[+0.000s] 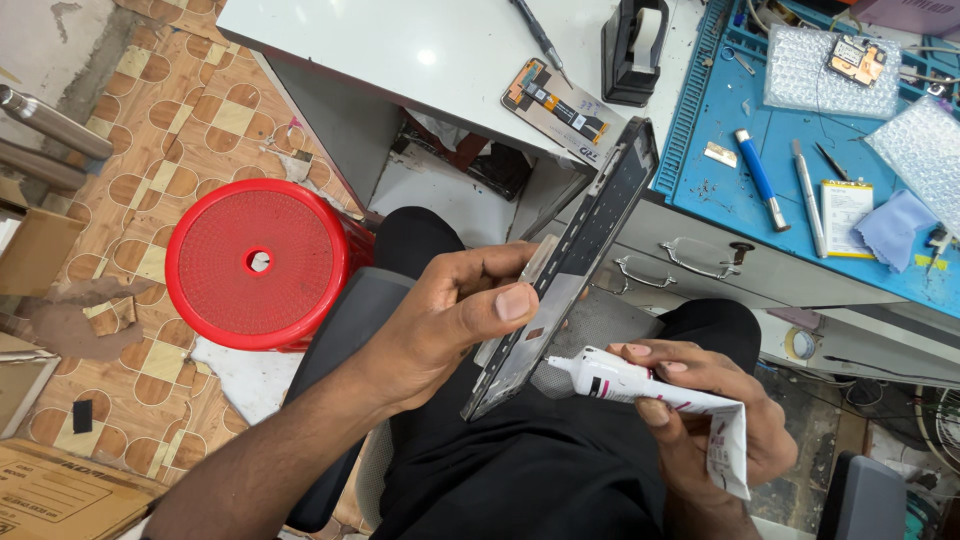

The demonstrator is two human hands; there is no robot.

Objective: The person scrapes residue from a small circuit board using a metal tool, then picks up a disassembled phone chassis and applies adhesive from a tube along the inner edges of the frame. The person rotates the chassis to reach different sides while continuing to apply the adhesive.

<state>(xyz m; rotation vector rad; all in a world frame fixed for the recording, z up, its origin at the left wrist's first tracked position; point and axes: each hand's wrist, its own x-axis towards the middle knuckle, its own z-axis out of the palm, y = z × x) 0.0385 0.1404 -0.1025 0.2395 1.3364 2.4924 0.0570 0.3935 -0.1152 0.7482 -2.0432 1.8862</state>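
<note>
My left hand [460,315] grips a long dark phone frame [590,235] edge-on, thumb pressed on its side, over my lap. My right hand [715,405] holds a white glue tube [650,385] with pink markings, its tip close to the lower edge of the frame. The tube's tail end is folded and sticks out below my fingers. On the white desk above lies a phone display panel [560,105] with its orange flex cables showing.
A red plastic stool [255,265] stands on the tiled floor at left. The blue work mat [720,190] holds a blue-handled tool [760,180], a battery [845,215], bubble wrap [830,70] and a cloth [895,230]. A black tape dispenser [635,50] sits on the desk. Drawers with metal handles [700,260] are beside my knees.
</note>
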